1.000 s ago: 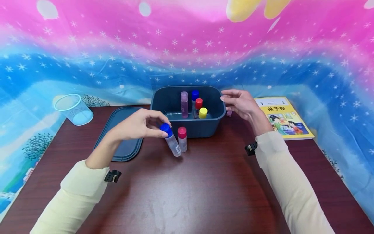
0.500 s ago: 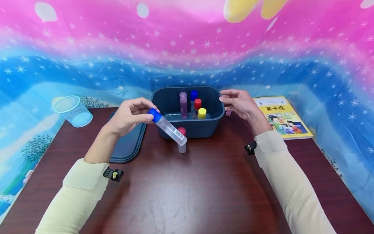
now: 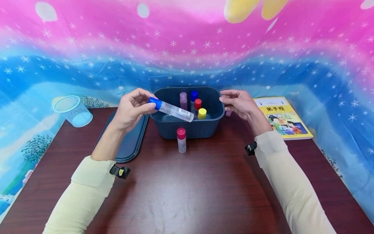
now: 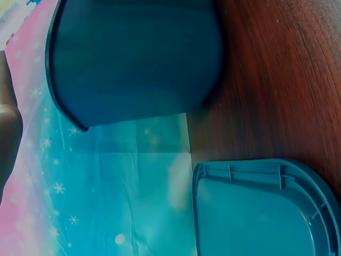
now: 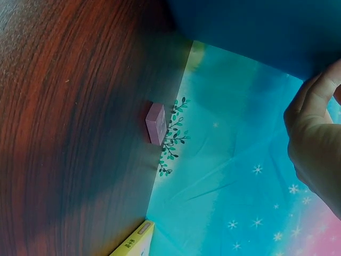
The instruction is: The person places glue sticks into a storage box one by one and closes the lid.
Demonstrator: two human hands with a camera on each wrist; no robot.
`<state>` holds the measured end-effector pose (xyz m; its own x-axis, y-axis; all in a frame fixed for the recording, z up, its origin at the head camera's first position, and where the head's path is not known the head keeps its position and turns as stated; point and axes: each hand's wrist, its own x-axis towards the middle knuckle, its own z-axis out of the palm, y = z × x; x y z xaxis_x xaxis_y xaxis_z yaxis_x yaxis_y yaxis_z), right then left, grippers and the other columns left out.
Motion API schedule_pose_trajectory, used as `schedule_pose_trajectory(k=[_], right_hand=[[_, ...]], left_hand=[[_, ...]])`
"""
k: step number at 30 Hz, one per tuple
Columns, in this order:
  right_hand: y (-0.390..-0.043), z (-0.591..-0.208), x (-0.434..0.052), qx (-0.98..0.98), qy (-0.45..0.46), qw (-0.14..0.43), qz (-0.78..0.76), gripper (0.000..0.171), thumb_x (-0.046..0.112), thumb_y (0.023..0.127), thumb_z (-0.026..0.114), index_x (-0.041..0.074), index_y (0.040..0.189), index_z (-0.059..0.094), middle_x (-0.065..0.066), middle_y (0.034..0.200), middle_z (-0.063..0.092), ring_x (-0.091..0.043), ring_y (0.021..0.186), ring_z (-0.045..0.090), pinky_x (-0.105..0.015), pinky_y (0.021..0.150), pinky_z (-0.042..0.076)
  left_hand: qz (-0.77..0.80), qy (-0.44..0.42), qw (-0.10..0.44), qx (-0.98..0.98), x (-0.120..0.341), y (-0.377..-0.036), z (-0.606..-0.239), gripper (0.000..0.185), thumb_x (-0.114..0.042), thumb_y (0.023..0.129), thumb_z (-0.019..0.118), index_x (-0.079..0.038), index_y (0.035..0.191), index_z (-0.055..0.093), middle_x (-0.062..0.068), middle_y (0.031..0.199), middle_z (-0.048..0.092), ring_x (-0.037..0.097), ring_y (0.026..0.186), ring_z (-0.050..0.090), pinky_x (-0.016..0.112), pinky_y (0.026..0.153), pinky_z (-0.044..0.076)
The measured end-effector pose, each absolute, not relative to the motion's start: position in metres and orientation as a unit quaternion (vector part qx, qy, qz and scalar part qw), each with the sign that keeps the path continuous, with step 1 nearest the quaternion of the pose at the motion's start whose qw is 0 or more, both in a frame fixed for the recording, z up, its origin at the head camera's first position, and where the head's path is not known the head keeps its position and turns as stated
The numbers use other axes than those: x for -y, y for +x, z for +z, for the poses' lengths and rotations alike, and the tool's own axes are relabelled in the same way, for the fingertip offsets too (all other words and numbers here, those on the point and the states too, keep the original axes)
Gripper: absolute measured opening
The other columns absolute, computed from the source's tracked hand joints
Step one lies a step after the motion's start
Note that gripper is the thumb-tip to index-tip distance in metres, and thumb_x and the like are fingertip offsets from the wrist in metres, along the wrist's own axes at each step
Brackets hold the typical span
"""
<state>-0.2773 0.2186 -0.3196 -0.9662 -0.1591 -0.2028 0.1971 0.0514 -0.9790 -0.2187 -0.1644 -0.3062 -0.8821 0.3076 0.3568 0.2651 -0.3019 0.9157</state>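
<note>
Only barcode label on blue-capped tube (image 3: 172, 109)

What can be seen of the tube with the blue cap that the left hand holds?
The blue-capped tube is a clear plastic cylinder with a blue screw cap and a small white barcode label near its far end. It lies almost level in the air, tilted slightly down to the right, over the dark blue bin. The left hand pinches its cap end; nothing else touches it.

Left hand (image 3: 130, 109) raised, fingers (image 3: 146, 107) pinched, right hand (image 3: 241, 104) forward, fingers loosely extended, both sleeved forearms outstretched.
</note>
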Motion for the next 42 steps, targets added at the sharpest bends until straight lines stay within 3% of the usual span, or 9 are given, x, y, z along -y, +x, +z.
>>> schedule_pose_trajectory(k=[4, 9, 13, 19, 28, 42], right_hand=[[-0.278, -0.320, -0.218, -0.714, 0.013, 0.131, -0.688, 0.049, 0.011, 0.100, 0.065, 0.003, 0.147, 0.053, -0.018, 0.139, 0.052, -0.018, 0.088, 0.065, -0.023, 0.066, 0.057], [-0.277, -0.318, -0.219, -0.722, 0.011, 0.133, -0.679, 0.050, 0.013, 0.100, 0.065, 0.004, 0.148, 0.052, -0.017, 0.141, 0.051, -0.021, 0.094, 0.064, -0.023, 0.067, 0.057], [-0.276, -0.317, -0.219, -0.728, 0.012, 0.134, -0.673, 0.050, 0.013, 0.100, 0.064, 0.005, 0.148, 0.051, -0.016, 0.142, 0.051, -0.021, 0.096, 0.063, -0.023, 0.068, 0.057], [-0.275, -0.317, -0.219, -0.731, 0.015, 0.134, -0.668, 0.050, 0.013, 0.100, 0.065, 0.005, 0.148, 0.051, -0.016, 0.141, 0.052, -0.020, 0.095, 0.064, -0.023, 0.069, 0.058], [-0.275, -0.314, -0.218, -0.737, 0.015, 0.133, -0.662, 0.051, 0.014, 0.100, 0.064, 0.006, 0.149, 0.051, -0.014, 0.140, 0.052, -0.017, 0.093, 0.064, -0.025, 0.073, 0.058], [-0.276, -0.315, -0.217, -0.735, 0.015, 0.129, -0.666, 0.049, 0.012, 0.100, 0.064, 0.004, 0.148, 0.052, -0.015, 0.136, 0.054, -0.016, 0.089, 0.064, -0.026, 0.074, 0.059]], left_hand=[[0.754, 0.222, -0.011, -0.618, 0.156, -0.222, -0.305, 0.019, 0.008, 0.090, 0.069, -0.004, 0.105, 0.070, 0.014, 0.103, 0.064, 0.023, 0.088, 0.064, 0.035, 0.082, 0.061], [0.694, 0.194, -0.042, -0.692, 0.144, -0.227, -0.295, 0.019, -0.003, 0.089, 0.077, -0.003, 0.108, 0.072, 0.012, 0.109, 0.066, 0.027, 0.099, 0.062, 0.028, 0.084, 0.057], [0.657, 0.182, -0.052, -0.730, 0.132, -0.232, -0.291, 0.025, -0.010, 0.088, 0.080, -0.004, 0.111, 0.072, 0.012, 0.114, 0.067, 0.028, 0.107, 0.061, 0.030, 0.086, 0.057], [0.636, 0.165, -0.053, -0.752, 0.118, -0.242, -0.295, 0.030, -0.015, 0.088, 0.081, -0.005, 0.114, 0.071, 0.010, 0.113, 0.067, 0.025, 0.105, 0.062, 0.034, 0.085, 0.057], [0.561, 0.140, -0.023, -0.816, 0.104, -0.255, -0.296, 0.036, -0.025, 0.089, 0.081, -0.010, 0.119, 0.071, 0.004, 0.119, 0.068, 0.019, 0.108, 0.061, 0.040, 0.089, 0.055], [0.491, 0.137, 0.049, -0.859, 0.090, -0.270, -0.304, 0.033, -0.016, 0.088, 0.081, -0.005, 0.118, 0.071, 0.010, 0.117, 0.066, 0.024, 0.106, 0.064, 0.040, 0.091, 0.055]])
